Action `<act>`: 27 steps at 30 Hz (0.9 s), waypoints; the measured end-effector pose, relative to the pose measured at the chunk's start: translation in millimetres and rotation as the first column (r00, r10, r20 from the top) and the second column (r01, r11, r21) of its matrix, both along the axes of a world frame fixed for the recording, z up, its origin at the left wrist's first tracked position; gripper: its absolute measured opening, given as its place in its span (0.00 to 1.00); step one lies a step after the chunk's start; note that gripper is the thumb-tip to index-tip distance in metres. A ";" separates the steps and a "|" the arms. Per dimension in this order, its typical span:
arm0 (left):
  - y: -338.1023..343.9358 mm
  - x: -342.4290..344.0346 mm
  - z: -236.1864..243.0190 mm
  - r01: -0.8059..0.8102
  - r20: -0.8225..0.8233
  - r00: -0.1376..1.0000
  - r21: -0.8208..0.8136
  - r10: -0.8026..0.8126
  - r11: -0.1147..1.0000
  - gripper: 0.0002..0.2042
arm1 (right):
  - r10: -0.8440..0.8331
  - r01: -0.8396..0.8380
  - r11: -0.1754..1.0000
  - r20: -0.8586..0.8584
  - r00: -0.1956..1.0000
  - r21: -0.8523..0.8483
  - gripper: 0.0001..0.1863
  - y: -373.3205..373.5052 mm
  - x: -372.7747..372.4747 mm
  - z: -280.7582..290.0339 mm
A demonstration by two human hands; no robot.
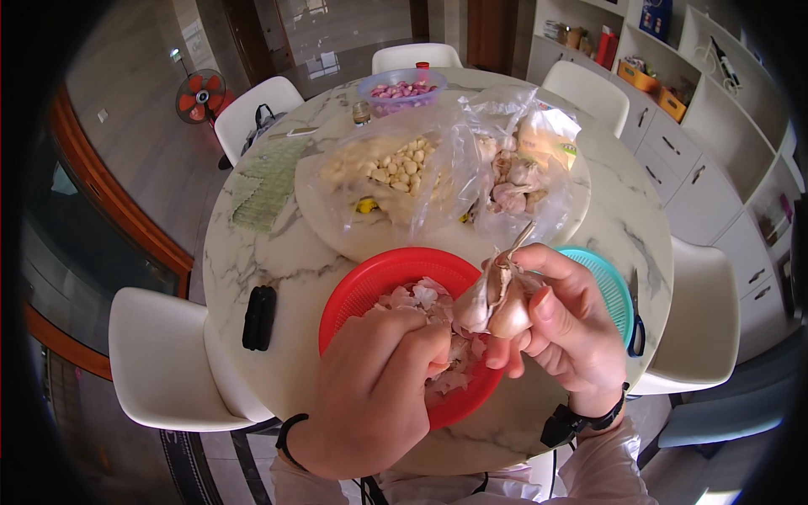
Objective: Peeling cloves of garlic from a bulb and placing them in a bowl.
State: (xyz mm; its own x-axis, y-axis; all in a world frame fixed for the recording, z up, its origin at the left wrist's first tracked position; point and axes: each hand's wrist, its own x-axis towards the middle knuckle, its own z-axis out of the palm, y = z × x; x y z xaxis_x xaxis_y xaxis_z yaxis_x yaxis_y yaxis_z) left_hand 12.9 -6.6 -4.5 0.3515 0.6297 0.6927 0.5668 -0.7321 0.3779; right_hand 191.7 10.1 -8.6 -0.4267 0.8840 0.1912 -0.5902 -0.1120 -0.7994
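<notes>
Over a red plastic basket, my right hand holds up a garlic bulb between thumb and fingers. Its dry stem points upward, and the cloves have partly come apart. My left hand is closed just left of the bulb, fingers curled, and whatever they pinch is hidden. Papery garlic skins fill the basket beneath both hands. Behind my right hand, a turquoise basket is partly covered.
Beyond stand a bag of peeled cloves, a bag of garlic bulbs and a bowl of shallots. A green cloth and black case lie left; scissors lie right. White chairs ring the marble table.
</notes>
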 end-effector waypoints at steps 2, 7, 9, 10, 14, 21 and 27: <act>1.7 -1.1 0.4 0.000 -0.010 1.000 -0.028 -0.001 1.000 0.06 | -0.096 0.095 0.995 0.050 0.994 0.016 0.18 -0.3 -1.4 -1.2; -0.1 -4.6 3.6 -0.129 0.048 0.989 -0.165 0.139 0.978 0.07 | -0.109 0.109 0.994 0.121 0.987 0.010 0.18 0.4 -3.1 -1.2; 6.4 -8.8 0.6 -0.116 0.042 0.991 -0.148 0.123 0.982 0.09 | -0.113 0.112 0.994 0.134 0.985 0.015 0.17 2.6 -4.2 -2.8; 9.3 -9.5 0.2 -0.108 0.032 0.993 -0.131 0.113 0.986 0.11 | -0.113 0.111 0.994 0.144 0.983 0.021 0.17 3.7 -4.8 -3.4; 9.1 -3.8 5.3 -0.021 0.156 0.987 -0.104 0.038 0.994 0.14 | -0.148 0.126 0.984 0.186 0.971 0.128 0.16 3.1 -9.4 -4.7; 11.1 -3.2 0.8 0.068 0.130 0.990 -0.089 -0.056 0.994 0.11 | -0.131 0.084 0.968 0.193 0.972 0.235 0.18 0.4 -11.0 -8.2; 4.9 0.4 0.2 0.000 0.193 0.981 -0.018 0.003 1.000 0.11 | -0.100 0.066 0.979 0.171 0.980 0.195 0.18 1.2 -7.6 -6.9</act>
State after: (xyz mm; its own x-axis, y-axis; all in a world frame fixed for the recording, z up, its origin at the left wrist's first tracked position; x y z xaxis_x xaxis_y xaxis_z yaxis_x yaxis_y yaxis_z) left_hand 13.3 -1.8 -4.2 0.2116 0.6431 0.7359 0.4831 -0.7234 0.4933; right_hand 184.2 11.2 -15.5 -0.3959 0.8733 0.2838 -0.4365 0.0930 -0.8949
